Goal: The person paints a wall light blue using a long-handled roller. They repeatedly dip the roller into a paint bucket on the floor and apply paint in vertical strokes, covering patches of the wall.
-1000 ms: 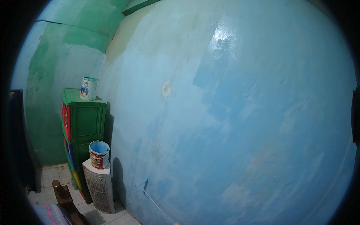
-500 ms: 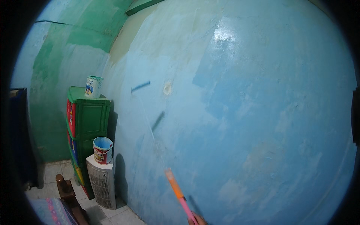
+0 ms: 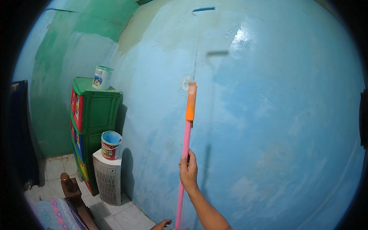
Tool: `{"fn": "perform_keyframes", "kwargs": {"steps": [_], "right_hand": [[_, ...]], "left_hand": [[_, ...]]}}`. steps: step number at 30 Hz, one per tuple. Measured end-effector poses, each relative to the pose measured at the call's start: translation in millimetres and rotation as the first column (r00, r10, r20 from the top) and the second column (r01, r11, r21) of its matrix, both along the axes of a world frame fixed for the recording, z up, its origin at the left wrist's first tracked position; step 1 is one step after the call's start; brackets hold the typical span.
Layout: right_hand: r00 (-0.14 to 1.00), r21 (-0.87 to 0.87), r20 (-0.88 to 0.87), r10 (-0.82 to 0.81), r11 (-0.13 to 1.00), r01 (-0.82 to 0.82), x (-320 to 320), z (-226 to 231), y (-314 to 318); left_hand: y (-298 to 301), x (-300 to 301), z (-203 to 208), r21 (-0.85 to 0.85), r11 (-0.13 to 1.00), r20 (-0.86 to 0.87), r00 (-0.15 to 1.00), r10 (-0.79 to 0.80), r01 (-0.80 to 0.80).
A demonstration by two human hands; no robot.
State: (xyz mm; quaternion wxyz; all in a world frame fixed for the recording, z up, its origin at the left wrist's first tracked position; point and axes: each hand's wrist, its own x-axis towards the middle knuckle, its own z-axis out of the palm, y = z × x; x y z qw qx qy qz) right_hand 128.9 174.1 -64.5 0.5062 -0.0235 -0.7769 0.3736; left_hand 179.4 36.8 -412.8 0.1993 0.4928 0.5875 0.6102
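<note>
A long-handled paint roller stands nearly upright in front of the blue wall. Its blue roller head (image 3: 204, 9) is high up near the top of the view, on a thin metal rod. Below the rod come an orange grip (image 3: 191, 107) and a pink pole (image 3: 186, 138). My right hand (image 3: 189, 172) is closed around the pink pole below the orange part. At the bottom edge, my left hand (image 3: 163, 224) shows only in part beside the pole's lower stretch; most of its fingers are cut off, so its grip is unclear.
A paint bucket with blue inside (image 3: 111, 145) stands on a grey-white air cooler (image 3: 107, 180). Behind it, a green drawer cabinet (image 3: 100, 111) carries a white paint can (image 3: 102, 78). A wooden bedpost (image 3: 70, 186) and patterned bedding (image 3: 57, 212) are at lower left.
The roller has swung up and to the right along the wall, its pole now near upright. My right hand has risen with it, and my left hand has come into view.
</note>
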Motion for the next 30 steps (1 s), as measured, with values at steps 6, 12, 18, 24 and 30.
{"fn": "perform_keyframes", "kwargs": {"steps": [6,12,18,24,30], "right_hand": [[0.975,-0.156,-0.120,0.189,0.966,-0.207,-64.7,41.0,-50.7],[0.947,-0.189,-0.197,0.254,0.938,-0.291,-105.5,58.6,-56.7],[0.891,-0.253,-0.329,0.312,0.880,-0.402,-129.9,90.2,-54.6],[0.885,-0.219,-0.337,0.320,0.888,-0.404,-140.5,133.1,-49.1],[0.931,-0.149,-0.231,0.284,0.935,-0.322,-141.3,152.6,-39.5]], "left_hand": [[-51.4,-35.6,-45.2,-0.143,0.949,0.088,0.952,0.294,-0.280],[-120.0,-63.9,-22.6,-0.195,0.842,0.068,0.850,0.522,-0.502],[-156.0,-85.1,-11.5,-0.041,0.648,-0.060,0.649,0.758,-0.761],[-170.2,-111.9,23.3,-0.013,0.635,-0.094,0.633,0.768,-0.772],[-170.4,-130.3,60.1,0.029,0.553,-0.287,0.522,0.803,-0.833]]}}
